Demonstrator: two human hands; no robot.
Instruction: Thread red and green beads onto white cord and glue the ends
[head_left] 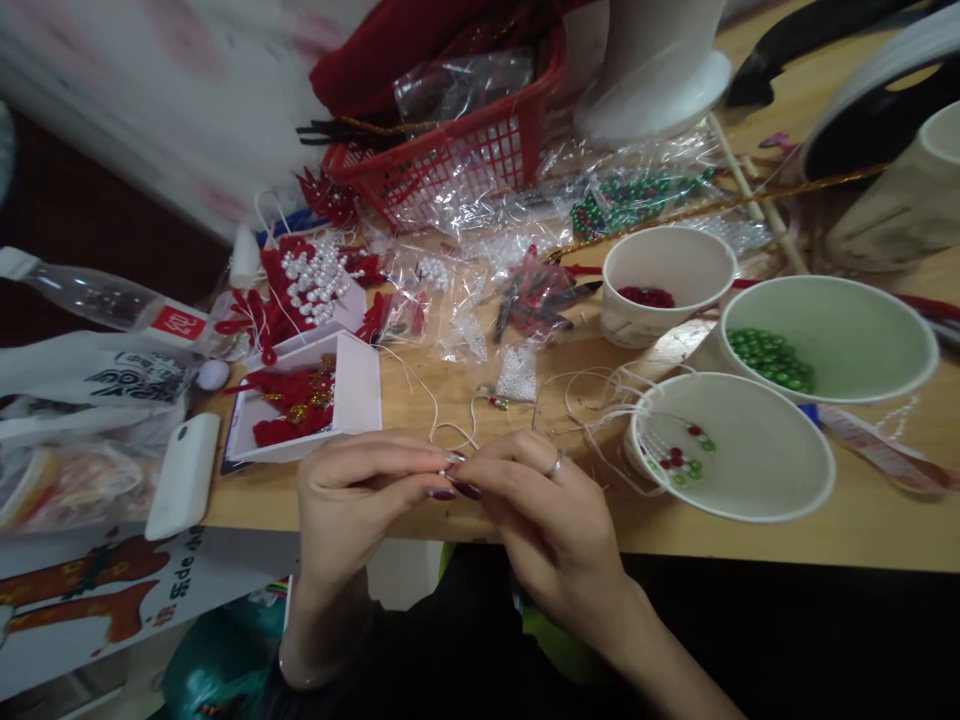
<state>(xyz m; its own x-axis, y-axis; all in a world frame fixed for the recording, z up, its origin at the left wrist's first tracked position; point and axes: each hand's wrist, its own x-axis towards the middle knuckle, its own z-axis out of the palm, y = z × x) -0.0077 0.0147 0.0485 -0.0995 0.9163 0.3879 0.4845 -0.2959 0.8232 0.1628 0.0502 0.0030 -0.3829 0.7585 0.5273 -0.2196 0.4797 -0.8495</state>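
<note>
My left hand (360, 490) and my right hand (540, 510) meet at the front edge of the wooden table (862, 530), fingertips pinched together on a thin white thread (450, 430). The thread loops away over the table toward a small red and green bead piece (497, 402). What sits between the fingertips besides the thread is too small to make out. A ring shows on my right hand. Just right of my right hand stands a white paper cup (765, 500) holding strung red, green and white beads (681, 458) with threads hanging over its rim.
A cup of green beads (772, 358), a cup of red beads (646, 296), a white box of red tassels (296, 405), white pearl picks (319, 280), a red basket (457, 150), plastic bags and a bottle (112, 300) crowd the table. A white case (184, 475) lies at the left.
</note>
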